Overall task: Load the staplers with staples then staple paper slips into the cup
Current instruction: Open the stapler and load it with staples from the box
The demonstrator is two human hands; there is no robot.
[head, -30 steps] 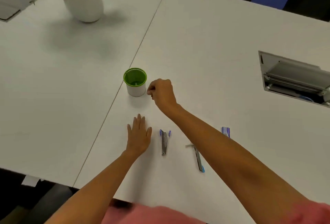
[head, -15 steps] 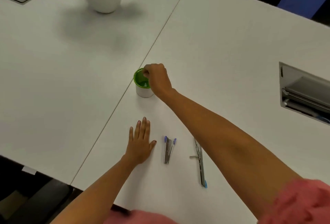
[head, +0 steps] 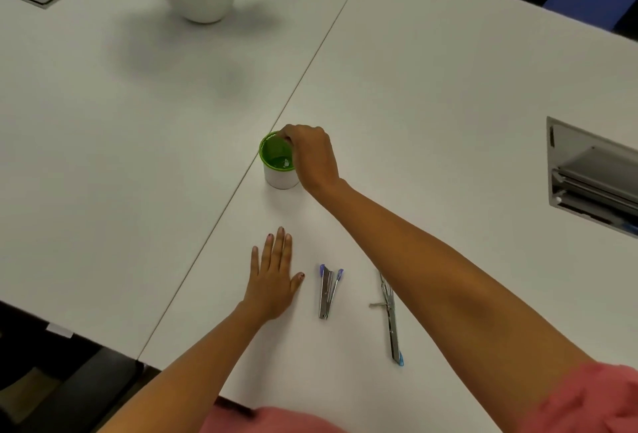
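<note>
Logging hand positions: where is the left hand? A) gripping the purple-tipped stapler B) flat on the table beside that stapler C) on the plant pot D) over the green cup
B: the left hand lies flat, fingers straight, on the table, apart from the purple-tipped stapler.

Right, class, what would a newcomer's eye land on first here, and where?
The right hand curls over the mouth of the green-lined cup beside the seam in the white table. Nearer the person, the left hand lies flat on the table, with a purple-tipped stapler and a longer blue-tipped stapler to its right.
</note>
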